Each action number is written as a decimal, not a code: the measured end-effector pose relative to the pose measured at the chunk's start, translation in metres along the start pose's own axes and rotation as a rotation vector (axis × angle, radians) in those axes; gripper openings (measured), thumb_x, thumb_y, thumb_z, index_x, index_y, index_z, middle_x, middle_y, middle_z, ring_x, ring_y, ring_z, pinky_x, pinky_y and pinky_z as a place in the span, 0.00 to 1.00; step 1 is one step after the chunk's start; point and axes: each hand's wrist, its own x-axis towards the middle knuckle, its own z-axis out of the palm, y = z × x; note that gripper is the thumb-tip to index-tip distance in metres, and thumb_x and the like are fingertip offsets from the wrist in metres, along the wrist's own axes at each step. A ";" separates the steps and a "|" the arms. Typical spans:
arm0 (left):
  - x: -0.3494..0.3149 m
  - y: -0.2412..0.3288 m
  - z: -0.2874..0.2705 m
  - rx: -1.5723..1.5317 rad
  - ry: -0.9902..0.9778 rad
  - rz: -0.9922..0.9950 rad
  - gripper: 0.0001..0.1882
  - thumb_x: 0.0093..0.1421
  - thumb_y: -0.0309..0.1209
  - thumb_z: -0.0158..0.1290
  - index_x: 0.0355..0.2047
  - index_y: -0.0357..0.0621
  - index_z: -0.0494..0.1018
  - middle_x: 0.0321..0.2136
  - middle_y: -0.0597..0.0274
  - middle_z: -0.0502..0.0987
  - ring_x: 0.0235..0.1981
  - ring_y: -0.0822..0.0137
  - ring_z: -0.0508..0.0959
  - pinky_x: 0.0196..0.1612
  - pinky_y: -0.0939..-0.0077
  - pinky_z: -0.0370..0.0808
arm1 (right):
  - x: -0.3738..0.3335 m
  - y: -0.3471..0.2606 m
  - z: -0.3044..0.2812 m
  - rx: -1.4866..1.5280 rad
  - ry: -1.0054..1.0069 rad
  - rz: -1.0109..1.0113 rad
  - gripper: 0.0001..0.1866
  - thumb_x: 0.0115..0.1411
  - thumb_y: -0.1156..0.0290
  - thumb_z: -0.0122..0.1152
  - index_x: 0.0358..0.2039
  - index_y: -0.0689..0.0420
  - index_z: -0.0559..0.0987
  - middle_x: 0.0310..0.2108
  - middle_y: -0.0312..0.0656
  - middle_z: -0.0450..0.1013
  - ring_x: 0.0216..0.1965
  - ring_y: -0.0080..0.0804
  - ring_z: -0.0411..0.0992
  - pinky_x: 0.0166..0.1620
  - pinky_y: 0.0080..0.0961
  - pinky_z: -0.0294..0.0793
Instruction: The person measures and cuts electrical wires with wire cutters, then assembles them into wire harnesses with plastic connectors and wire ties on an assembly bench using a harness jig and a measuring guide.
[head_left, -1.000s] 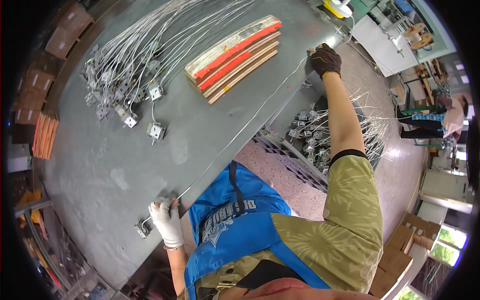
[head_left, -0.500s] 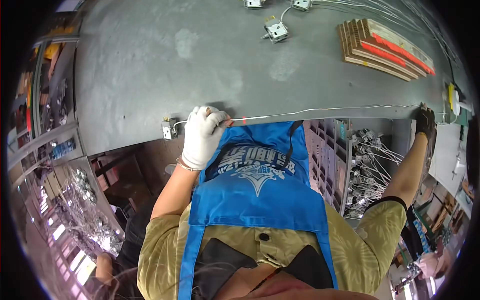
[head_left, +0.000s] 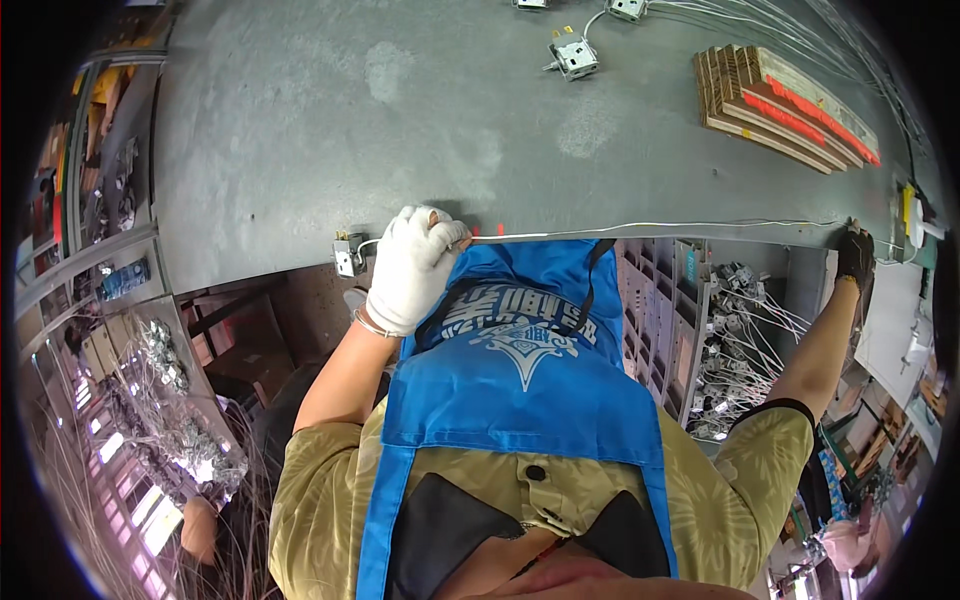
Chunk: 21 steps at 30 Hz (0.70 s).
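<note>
My left hand [head_left: 408, 268], in a white glove with bare fingertips, pinches a thin white wire [head_left: 660, 224] at the near edge of the grey table. Just left of that hand, a small metal box-shaped part with prongs [head_left: 349, 255] sits at the edge, joined to the wire. The wire runs nearly straight along the edge to my right hand [head_left: 855, 253], which wears a dark glove. That hand is closed around the wire at the far right, its fingers small in the view. Short red marks [head_left: 501, 230] lie on the tabletop beside the wire near my left fingers.
A stack of wooden boards with red edges [head_left: 790, 105] lies at the back right. Similar metal parts [head_left: 573, 55] with wires rest at the back. Below the table on the right, a rack [head_left: 690, 300] stands beside many wired parts [head_left: 735, 350]. Another person's arm [head_left: 199, 530] shows lower left.
The view has shifted slightly, so the table and its things appear a little farther right. Both hands keep their hold on the wire, with hardly any movement along it.
</note>
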 end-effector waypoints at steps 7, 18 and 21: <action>-0.003 -0.004 0.005 -0.004 0.033 0.019 0.09 0.51 0.24 0.64 0.32 0.46 0.77 0.32 0.62 0.76 0.36 0.55 0.75 0.40 0.61 0.73 | -0.048 -0.056 -0.088 0.191 0.518 0.111 0.27 0.71 0.52 0.49 0.47 0.68 0.81 0.51 0.61 0.77 0.54 0.61 0.73 0.56 0.46 0.72; -0.006 -0.010 0.010 -0.012 0.074 0.070 0.10 0.52 0.24 0.65 0.35 0.47 0.78 0.33 0.59 0.76 0.36 0.52 0.76 0.39 0.59 0.74 | -0.347 -0.408 -0.314 1.957 -0.827 -0.363 0.13 0.70 0.64 0.58 0.42 0.61 0.83 0.36 0.42 0.80 0.39 0.28 0.77 0.46 0.27 0.75; -0.007 -0.011 0.010 0.009 0.055 0.060 0.10 0.53 0.24 0.64 0.35 0.48 0.78 0.33 0.60 0.76 0.36 0.52 0.76 0.39 0.59 0.73 | -0.343 -0.424 -0.334 2.154 -1.077 -0.113 0.15 0.71 0.64 0.58 0.44 0.64 0.83 0.36 0.42 0.80 0.40 0.28 0.77 0.47 0.27 0.75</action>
